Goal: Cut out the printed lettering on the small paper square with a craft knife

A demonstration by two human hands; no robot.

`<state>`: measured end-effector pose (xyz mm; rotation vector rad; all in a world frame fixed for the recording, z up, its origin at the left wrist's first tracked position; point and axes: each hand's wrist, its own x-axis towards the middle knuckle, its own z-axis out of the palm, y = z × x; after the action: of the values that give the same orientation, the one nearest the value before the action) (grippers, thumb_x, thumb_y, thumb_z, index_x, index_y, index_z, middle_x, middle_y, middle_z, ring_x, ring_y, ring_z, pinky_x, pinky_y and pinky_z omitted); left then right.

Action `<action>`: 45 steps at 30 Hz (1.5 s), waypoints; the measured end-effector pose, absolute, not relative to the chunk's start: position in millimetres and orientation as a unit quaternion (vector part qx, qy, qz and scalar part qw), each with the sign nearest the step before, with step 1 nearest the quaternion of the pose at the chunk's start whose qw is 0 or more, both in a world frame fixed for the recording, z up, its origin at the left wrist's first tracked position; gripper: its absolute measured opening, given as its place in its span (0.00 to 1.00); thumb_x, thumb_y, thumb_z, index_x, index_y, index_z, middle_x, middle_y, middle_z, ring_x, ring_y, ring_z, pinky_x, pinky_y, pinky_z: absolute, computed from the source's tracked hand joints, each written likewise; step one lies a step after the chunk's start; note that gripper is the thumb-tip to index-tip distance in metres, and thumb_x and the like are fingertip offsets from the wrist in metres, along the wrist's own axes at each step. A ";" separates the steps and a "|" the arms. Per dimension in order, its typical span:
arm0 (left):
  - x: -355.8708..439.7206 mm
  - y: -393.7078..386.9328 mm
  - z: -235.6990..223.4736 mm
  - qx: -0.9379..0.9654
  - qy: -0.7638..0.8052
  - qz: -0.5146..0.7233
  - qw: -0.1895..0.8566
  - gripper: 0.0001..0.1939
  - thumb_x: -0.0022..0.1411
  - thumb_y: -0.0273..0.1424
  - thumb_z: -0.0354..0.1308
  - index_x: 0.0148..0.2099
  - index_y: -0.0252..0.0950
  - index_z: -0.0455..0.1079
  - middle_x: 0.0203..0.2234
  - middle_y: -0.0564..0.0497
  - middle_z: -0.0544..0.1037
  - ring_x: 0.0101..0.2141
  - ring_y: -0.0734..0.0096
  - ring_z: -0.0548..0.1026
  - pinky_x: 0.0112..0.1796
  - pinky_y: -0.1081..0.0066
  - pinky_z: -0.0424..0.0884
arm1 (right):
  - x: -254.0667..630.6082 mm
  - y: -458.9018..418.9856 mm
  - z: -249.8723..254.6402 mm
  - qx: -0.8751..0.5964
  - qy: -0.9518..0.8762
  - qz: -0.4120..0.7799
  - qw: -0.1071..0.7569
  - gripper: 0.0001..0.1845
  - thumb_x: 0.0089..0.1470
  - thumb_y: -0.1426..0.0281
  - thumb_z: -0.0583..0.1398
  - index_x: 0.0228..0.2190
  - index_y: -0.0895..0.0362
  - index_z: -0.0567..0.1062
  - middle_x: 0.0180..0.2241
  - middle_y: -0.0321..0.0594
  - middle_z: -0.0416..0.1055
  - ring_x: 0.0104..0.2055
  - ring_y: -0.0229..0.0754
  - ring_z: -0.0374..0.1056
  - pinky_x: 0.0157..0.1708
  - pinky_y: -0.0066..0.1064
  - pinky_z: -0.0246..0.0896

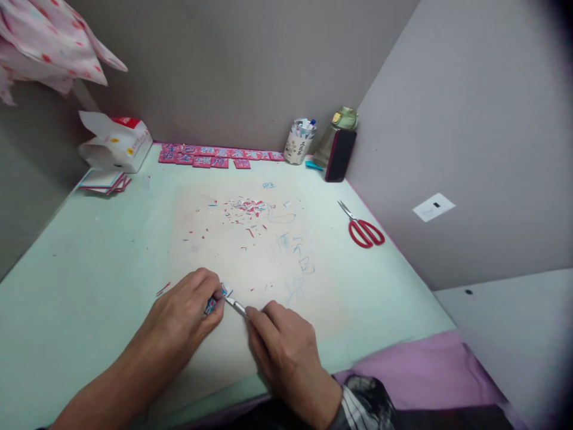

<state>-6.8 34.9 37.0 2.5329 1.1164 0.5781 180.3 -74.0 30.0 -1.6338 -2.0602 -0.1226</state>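
Nearer the person than the loose heap of tiny red and white scraps [250, 207] on the pale green flat surface [98, 239], the left hand [191, 304] pinches a small blue, red and white piece [210, 306] between thumb and fingers. The right hand [285, 338] grasps a slim silver pen-shaped knife [236, 306], its tip at the piece; whether it touches, I cannot tell. The left grip seems meant to steady the piece against the blade, and the low hold on the knife likely gives fine control.

Beyond the heap, flat pink-red tiles with blue characters [219, 162] sit in rows along the surface's far edge, probably to stay out of the blade's way. Beyond and right of the heap, a dark slab-shaped phone [341, 156] leans on a translucent green bottle [344, 118], apparently for support. Right of the heap, metal scissors with red loop handles [356, 220] lie near the right edge, well apart from the right hand.

The near edge runs beneath the right wrist, so room there looks tight; left of the heap, a broad pale stretch gives the left hand more sideways room
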 end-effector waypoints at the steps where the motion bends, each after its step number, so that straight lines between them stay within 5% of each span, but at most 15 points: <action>1: -6.8 35.6 35.2 0.884 0.387 0.210 0.156 0.08 0.70 0.32 0.48 0.38 0.42 0.67 0.33 0.52 0.76 0.34 0.64 0.76 0.34 0.64 0.70 | 180.3 -74.3 29.5 -0.600 -0.758 -0.046 0.252 0.14 0.72 0.72 0.50 0.48 0.58 0.75 0.29 0.40 0.69 0.27 0.44 0.65 0.27 0.36 0.52; 11: -33.9 22.7 31.5 0.860 0.368 0.265 0.236 0.07 0.67 0.35 0.54 0.35 0.44 0.70 0.50 0.50 0.81 0.48 0.62 0.81 0.49 0.62 0.79 | 181.7 -74.3 31.5 -0.602 -0.757 0.003 0.252 0.14 0.72 0.72 0.51 0.46 0.57 0.76 0.30 0.39 0.69 0.28 0.43 0.64 0.28 0.34 0.53; 20: -21.1 45.2 65.5 0.796 0.429 0.334 0.265 0.11 0.70 0.41 0.54 0.41 0.43 0.74 0.44 0.50 0.80 0.40 0.63 0.81 0.42 0.65 0.80 | 184.1 -74.5 34.1 -0.597 -0.739 0.076 0.301 0.11 0.71 0.72 0.53 0.44 0.57 0.76 0.31 0.39 0.69 0.30 0.41 0.66 0.29 0.31 0.56; 23: -11.0 46.8 61.5 0.809 0.405 0.338 0.259 0.13 0.71 0.38 0.53 0.54 0.43 0.71 0.55 0.48 0.75 0.52 0.61 0.78 0.53 0.61 0.77 | 184.3 -74.9 34.1 -0.596 -0.739 0.078 0.303 0.11 0.71 0.73 0.53 0.45 0.57 0.76 0.31 0.39 0.69 0.30 0.41 0.66 0.30 0.31 0.56; 26: -11.8 38.4 41.2 0.831 0.412 0.285 0.243 0.26 0.70 0.41 0.56 0.66 0.43 0.60 0.61 0.44 0.70 0.60 0.54 0.72 0.58 0.54 0.72 | 184.5 -75.7 33.3 -0.595 -0.742 0.073 0.300 0.12 0.71 0.73 0.53 0.47 0.57 0.75 0.32 0.39 0.69 0.30 0.42 0.66 0.30 0.32 0.56; 31: -22.1 24.6 10.8 0.837 0.438 0.270 0.189 0.25 0.70 0.42 0.55 0.64 0.40 0.59 0.56 0.42 0.72 0.56 0.49 0.73 0.56 0.48 0.71 | 184.5 -76.9 32.3 -0.600 -0.746 0.052 0.285 0.12 0.72 0.72 0.52 0.46 0.57 0.75 0.32 0.40 0.69 0.30 0.42 0.65 0.29 0.33 0.55; 45: -19.2 25.3 14.4 0.852 0.427 0.278 0.123 0.22 0.72 0.41 0.53 0.62 0.37 0.59 0.48 0.42 0.73 0.48 0.54 0.75 0.48 0.57 0.74 | 182.3 -77.3 31.6 -0.602 -0.753 0.028 0.263 0.13 0.72 0.71 0.50 0.46 0.58 0.75 0.32 0.41 0.69 0.30 0.43 0.66 0.30 0.33 0.56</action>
<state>-19.2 25.3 14.4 2.4848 1.2452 0.8107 182.3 -77.3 31.6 -1.6280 -2.0370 0.0759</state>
